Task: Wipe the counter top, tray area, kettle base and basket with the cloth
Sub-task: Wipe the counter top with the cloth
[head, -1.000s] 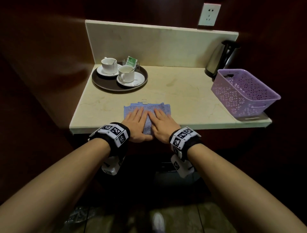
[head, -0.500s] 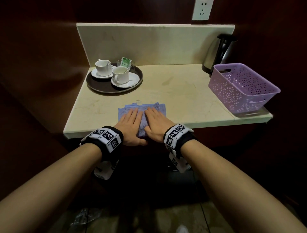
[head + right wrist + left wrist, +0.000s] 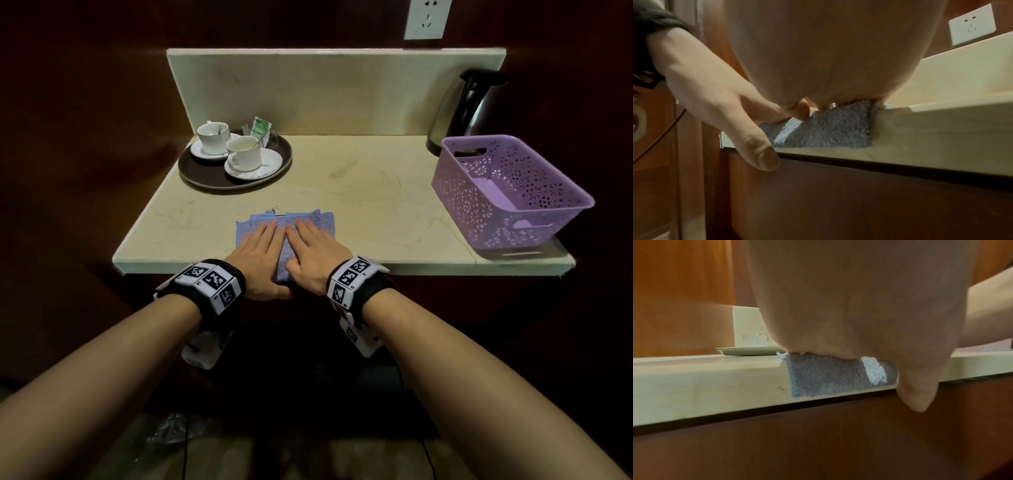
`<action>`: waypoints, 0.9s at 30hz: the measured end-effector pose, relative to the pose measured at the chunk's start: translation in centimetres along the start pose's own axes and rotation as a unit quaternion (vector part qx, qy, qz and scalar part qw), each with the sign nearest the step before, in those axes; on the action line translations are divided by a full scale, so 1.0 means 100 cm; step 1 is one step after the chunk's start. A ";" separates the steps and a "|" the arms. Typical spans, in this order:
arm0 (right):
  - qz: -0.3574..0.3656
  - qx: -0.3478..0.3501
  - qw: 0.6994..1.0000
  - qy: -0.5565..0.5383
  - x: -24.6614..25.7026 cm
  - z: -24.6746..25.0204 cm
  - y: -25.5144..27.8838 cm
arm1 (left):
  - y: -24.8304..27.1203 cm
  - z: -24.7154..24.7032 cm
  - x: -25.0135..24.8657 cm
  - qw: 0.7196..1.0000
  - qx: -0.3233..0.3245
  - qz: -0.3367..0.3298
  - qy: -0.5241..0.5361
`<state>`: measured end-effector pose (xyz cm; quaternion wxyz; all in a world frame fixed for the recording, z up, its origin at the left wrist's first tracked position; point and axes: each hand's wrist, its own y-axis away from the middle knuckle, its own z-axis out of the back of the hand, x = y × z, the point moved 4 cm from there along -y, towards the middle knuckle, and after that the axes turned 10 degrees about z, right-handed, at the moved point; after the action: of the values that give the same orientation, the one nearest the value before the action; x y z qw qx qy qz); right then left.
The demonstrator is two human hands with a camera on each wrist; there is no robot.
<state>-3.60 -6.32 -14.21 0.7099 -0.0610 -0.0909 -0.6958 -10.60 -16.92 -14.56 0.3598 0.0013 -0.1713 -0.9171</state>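
A folded blue cloth (image 3: 285,224) lies at the front edge of the cream stone counter top (image 3: 359,192), and its near end hangs over the edge (image 3: 826,378) (image 3: 830,129). My left hand (image 3: 258,255) and my right hand (image 3: 313,251) rest flat on it side by side with straight fingers. The left thumb (image 3: 918,392) points down past the counter's front edge. A dark round tray (image 3: 205,174) sits at the back left. A steel kettle (image 3: 462,109) stands at the back right, with a purple perforated basket (image 3: 507,192) in front of it.
On the tray stand two white cups on saucers (image 3: 245,157) and a green sachet (image 3: 259,128) in a clear holder. A stone backsplash (image 3: 325,89) runs along the rear, with a wall socket (image 3: 426,17) above. The basket slightly overhangs the counter's right front corner. Dark wood walls enclose both sides.
The view has drifted and the hands sit slightly lower in it. Both hands stay flat on the cloth at the same spot on the counter.
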 end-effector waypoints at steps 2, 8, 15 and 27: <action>0.010 -0.007 1.000 0.001 -0.006 0.001 0.004 | 0.000 0.001 -0.007 1.000 -0.002 0.011 -0.001; 0.034 -0.008 0.999 0.001 -0.019 0.002 0.013 | 0.002 0.003 -0.024 0.999 -0.015 0.035 0.007; 0.051 -0.010 0.999 0.006 -0.038 0.004 0.027 | 0.001 0.002 -0.046 0.998 -0.024 0.054 0.009; 0.056 -0.005 0.998 0.011 -0.057 0.008 0.046 | 0.001 0.006 -0.074 0.997 -0.026 0.066 0.008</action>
<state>0.83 -0.53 -14.46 0.7486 -0.0619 -0.0757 -0.6558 -5.11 -11.88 -14.84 0.4212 -0.0120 -0.1443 -0.8953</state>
